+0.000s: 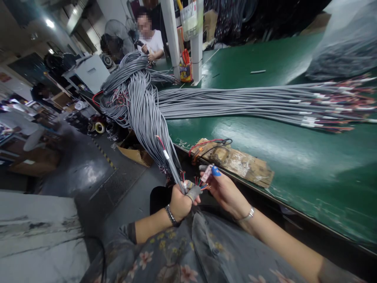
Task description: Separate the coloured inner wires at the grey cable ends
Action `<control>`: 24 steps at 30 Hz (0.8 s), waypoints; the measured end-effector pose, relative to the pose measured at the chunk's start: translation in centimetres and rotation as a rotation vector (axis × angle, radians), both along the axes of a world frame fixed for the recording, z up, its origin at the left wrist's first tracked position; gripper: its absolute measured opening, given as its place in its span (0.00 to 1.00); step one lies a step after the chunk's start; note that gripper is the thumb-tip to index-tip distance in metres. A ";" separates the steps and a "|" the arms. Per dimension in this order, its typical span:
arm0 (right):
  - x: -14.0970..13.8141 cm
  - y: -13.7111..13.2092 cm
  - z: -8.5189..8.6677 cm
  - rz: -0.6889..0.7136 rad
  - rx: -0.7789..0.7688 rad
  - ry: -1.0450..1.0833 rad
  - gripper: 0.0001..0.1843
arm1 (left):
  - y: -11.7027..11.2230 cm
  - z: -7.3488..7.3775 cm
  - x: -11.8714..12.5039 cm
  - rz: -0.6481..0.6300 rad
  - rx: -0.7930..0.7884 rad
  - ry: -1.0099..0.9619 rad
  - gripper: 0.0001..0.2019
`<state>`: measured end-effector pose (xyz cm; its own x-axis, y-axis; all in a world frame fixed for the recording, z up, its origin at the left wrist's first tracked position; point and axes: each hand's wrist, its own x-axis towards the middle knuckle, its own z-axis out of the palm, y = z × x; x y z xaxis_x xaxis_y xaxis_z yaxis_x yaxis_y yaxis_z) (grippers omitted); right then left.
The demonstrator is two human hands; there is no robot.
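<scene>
My left hand point(181, 202) is closed around a grey cable point(176, 173) near its end, in front of my lap. Grey covers sit on some of its fingers, and a bracelet is on the wrist. Thin coloured wires point(203, 184) fan out from the cable's stripped end, past the left thumb. Just to the right, my right hand point(228, 192) pinches a small pale pink tag-like piece point(207, 173) between thumb and finger. A blue cover is on that thumb. The tag is close to the wire tips; whether it touches them I cannot tell.
A large bundle of grey cables point(141, 98) drapes over the green table point(294, 153), its stripped ends lying far right. A worn cardboard strip point(235, 161) with red and black leads lies along the near edge. A white post point(196, 55) and a co-worker point(151, 41) are beyond.
</scene>
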<state>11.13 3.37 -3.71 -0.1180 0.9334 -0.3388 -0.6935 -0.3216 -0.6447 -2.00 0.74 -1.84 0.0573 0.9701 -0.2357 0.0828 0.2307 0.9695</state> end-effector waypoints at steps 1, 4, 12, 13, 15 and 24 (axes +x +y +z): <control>0.1 0.0 0.0 0.023 0.008 0.011 0.24 | -0.1 -0.1 -0.1 0.002 0.004 -0.002 0.20; 0.6 -0.3 -0.2 0.129 0.000 0.044 0.26 | -0.4 -0.1 -0.3 -0.008 0.006 0.002 0.20; 1.2 -2.1 0.0 0.374 0.101 -0.171 0.22 | -0.7 0.1 -0.7 -0.079 0.010 0.036 0.21; 1.0 -2.3 0.2 0.376 0.136 -0.217 0.21 | -0.6 0.0 -0.7 -0.103 -0.001 0.043 0.21; 0.8 -2.4 0.6 0.391 0.213 -0.273 0.20 | -0.5 -0.3 -0.8 -0.163 -0.038 0.048 0.19; 1.9 -2.4 0.9 0.352 0.515 -0.687 0.18 | 0.3 -0.5 -0.9 -0.244 -0.204 -0.011 0.17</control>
